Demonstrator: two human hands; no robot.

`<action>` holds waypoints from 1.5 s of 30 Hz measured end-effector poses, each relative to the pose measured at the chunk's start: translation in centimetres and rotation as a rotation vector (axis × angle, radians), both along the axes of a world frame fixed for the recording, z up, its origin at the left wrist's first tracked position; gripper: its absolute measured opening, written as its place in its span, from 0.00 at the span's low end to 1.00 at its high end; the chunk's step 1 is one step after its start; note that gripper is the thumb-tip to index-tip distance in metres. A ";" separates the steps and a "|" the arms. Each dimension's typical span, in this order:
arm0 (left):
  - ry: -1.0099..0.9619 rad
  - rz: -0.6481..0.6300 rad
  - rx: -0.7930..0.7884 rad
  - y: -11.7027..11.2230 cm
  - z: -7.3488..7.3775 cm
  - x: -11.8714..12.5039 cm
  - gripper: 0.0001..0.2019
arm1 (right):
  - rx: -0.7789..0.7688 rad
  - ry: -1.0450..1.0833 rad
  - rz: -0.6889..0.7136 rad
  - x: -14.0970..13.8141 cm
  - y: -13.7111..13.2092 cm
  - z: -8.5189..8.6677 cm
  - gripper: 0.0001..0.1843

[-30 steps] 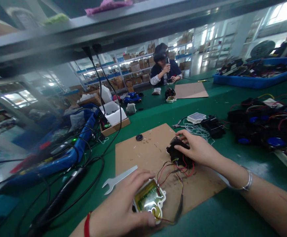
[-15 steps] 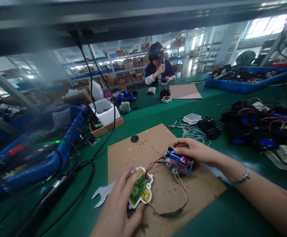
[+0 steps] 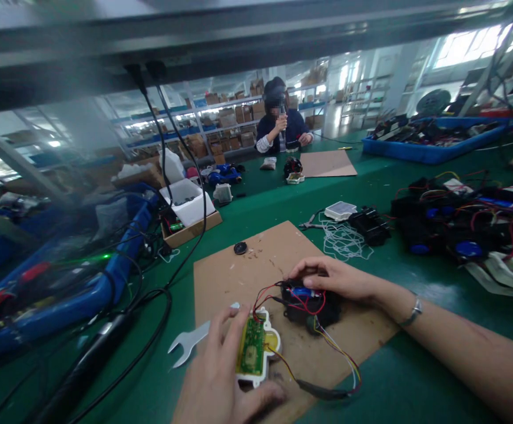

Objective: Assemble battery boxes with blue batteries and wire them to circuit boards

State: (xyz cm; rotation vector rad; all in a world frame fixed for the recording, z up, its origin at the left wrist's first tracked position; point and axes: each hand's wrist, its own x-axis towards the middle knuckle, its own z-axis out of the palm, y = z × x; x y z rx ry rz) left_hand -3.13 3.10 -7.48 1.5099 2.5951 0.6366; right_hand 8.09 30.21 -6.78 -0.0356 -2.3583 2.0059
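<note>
Gripping the white-framed circuit board (image 3: pixel 252 347) in closed fingers, the left hand (image 3: pixel 225 377) sits near the wired black battery housing (image 3: pixel 309 309), held down on the cardboard sheet (image 3: pixel 242 277) by the curled fingers of the right hand (image 3: pixel 331 277).

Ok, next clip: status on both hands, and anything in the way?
Left hand holding green circuit board in white casing. Right hand over black housing, wires linking both. Flat wrench beside left hand, across edge of cardboard sheet.

No legible txt anywhere: green PCB (image 3: pixel 251 346) at 6 o'clock & cartons (image 3: pixel 227 118) on shelves at 11 o'clock, any marks too small/blurred to read.
</note>
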 end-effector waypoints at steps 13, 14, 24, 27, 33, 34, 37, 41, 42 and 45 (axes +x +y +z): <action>-0.358 -0.002 0.145 0.5 -0.5 1.3 0.34 | 0.747 0.193 -0.577 -2.2 1.1 0.2 0.11; -0.285 -0.017 0.155 0.3 -0.5 1.0 0.32 | 0.779 0.156 -0.596 -1.6 2.3 0.2 0.11; -0.110 0.002 0.319 0.3 -0.7 0.3 0.18 | 0.939 -0.088 -0.542 4.4 6.7 -1.4 0.05; -0.114 -0.009 0.347 0.3 -0.4 0.6 0.18 | 0.834 -0.098 -0.595 4.1 6.7 -0.3 0.09; -0.135 0.014 0.388 0.3 0.2 0.7 0.17 | 0.557 -0.099 -0.630 4.5 7.7 5.3 0.18; -0.151 0.017 0.391 0.3 0.3 0.7 0.18 | 0.521 -0.094 -0.627 4.7 7.6 6.1 0.18; -0.218 0.038 0.401 0.4 0.9 0.9 0.18 | 0.337 -0.058 -0.600 5.3 6.8 8.1 0.16; -0.339 0.059 0.440 0.7 3.2 1.1 0.18 | 0.188 0.004 -0.543 5.8 4.5 10.0 0.12; -0.382 0.042 0.448 0.8 3.9 1.2 0.18 | 0.216 0.014 -0.524 5.7 4.0 10.3 0.12; -0.505 -0.053 0.450 1.6 5.6 1.8 0.18 | 0.429 0.056 -0.538 5.1 3.3 10.6 0.11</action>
